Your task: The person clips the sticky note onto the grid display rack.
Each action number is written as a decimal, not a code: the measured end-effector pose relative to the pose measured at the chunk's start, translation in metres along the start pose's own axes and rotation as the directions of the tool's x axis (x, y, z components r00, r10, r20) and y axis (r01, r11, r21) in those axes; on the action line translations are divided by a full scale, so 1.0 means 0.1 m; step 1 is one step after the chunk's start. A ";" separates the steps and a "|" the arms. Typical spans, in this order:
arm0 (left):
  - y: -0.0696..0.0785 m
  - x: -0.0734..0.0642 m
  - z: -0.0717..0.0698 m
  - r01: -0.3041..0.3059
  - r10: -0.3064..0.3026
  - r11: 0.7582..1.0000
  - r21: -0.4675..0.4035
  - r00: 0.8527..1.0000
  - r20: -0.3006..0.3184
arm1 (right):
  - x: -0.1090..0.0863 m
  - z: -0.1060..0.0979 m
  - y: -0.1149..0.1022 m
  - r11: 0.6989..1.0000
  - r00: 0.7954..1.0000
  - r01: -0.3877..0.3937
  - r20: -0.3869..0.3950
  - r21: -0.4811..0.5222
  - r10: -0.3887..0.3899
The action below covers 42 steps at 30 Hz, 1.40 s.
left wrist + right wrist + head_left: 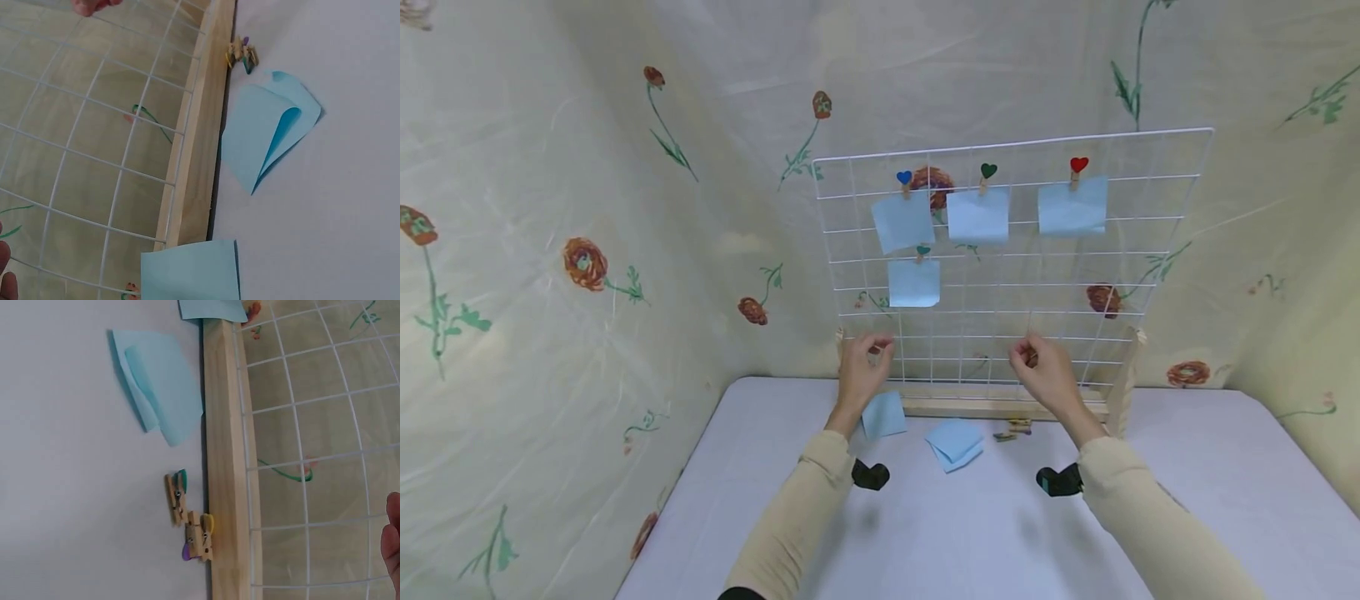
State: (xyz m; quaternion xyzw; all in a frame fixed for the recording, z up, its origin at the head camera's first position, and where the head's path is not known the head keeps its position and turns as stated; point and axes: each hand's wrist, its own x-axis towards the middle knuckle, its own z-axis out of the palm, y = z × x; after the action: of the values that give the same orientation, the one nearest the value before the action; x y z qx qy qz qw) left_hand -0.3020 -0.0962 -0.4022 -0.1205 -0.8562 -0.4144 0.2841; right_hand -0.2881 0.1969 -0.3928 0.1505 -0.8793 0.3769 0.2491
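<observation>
My left hand (861,372) is raised before the lower left of a white wire grid (1015,143), fingers loosely bent and nothing visible in them. Farther right, my right hand (1049,377) is held the same way, its fingertips overlapping the lower wires. Three light-blue notes hang along the grid's upper part, under clothespins with a blue heart (904,177), a green heart (988,170) and a red heart (1078,164). Below the left one hangs another blue note (914,287) with a teal-heart clothespin (922,250). Only fingertips (390,544) of the right hand show in its wrist view.
A wooden stand (977,409) carries the grid. In front of it lie a few loose blue notes (953,440) and several small clothespins (177,499). Another blue note (885,417) is beside my left wrist. Flowered cloth (700,275) encloses the white table (955,533).
</observation>
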 end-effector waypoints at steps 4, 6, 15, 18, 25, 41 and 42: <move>-0.03 -0.06 0.02 0.022 -0.023 0.999 0.023 0.999 0.022 | -0.08 0.01 0.07 1.000 1.000 -0.015 0.019 0.002 0.015; -0.05 -0.08 0.04 0.037 -0.039 0.999 0.033 0.999 0.034 | -0.11 0.02 0.11 1.000 0.999 -0.030 0.028 -0.002 0.030; -0.13 -0.19 0.11 0.044 -0.050 0.997 0.060 0.993 0.108 | -0.27 0.04 0.25 0.996 0.994 -0.081 0.067 -0.021 0.083; -0.16 -0.25 0.12 0.040 -0.047 0.998 0.057 0.992 0.120 | -0.38 0.05 0.30 0.993 0.989 -0.116 0.091 -0.024 0.117; -0.28 -0.38 0.11 0.063 -0.074 0.995 0.081 0.987 0.142 | -0.56 0.15 0.34 0.984 0.972 -0.176 0.163 0.011 0.172; -0.47 -0.58 0.14 0.009 -0.046 0.988 0.157 0.972 0.231 | -0.74 0.26 0.40 0.984 0.964 -0.173 0.210 0.035 0.162; -0.48 -0.59 0.15 0.005 -0.042 0.988 0.157 0.972 0.232 | -0.74 0.26 0.41 0.984 0.964 -0.174 0.213 0.041 0.161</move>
State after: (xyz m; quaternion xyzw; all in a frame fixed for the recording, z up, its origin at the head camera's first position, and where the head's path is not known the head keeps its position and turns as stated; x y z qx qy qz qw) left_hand -0.2811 -0.1129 -0.4748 -0.1359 -0.9147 -0.3327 0.1847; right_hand -0.2534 0.2107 -0.4735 0.1216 -0.8986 0.4047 0.1182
